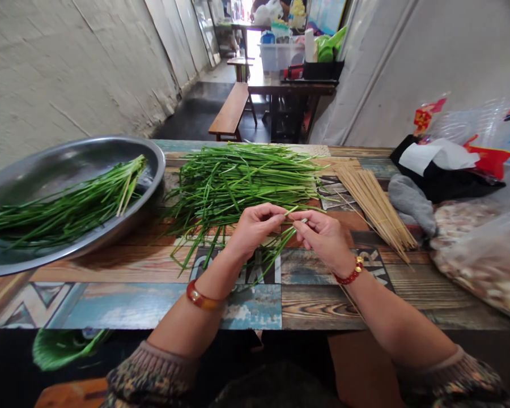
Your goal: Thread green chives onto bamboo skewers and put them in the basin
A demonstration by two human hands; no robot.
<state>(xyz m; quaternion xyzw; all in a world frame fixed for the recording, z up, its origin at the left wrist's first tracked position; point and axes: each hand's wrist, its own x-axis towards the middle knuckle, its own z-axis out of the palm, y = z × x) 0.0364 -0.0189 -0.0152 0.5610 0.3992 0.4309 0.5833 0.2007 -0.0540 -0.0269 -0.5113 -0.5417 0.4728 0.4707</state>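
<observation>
My left hand (257,226) pinches the pale end of a garlic chive (291,211) between thumb and fingertips. Close beside it, my right hand (322,233) is closed on a few chives (283,245), their green leaves hanging down to the left. A thin bamboo skewer (352,300) runs out below the right hand toward the table's front edge; its upper part is hidden by the hand. Just beyond both hands lies a large pile of garlic chives (242,178), white ends to the right. Bamboo skewers (372,207) lie in a loose bundle right of my right hand.
A metal basin (155,164) at left holds more chives (80,192), with skewers through their ends. At right are a grey cloth-like bundle (412,201), a plastic bag of garlic-like bulbs (480,255) and other packaging. A bench (232,107) stands beyond the patterned table (131,306).
</observation>
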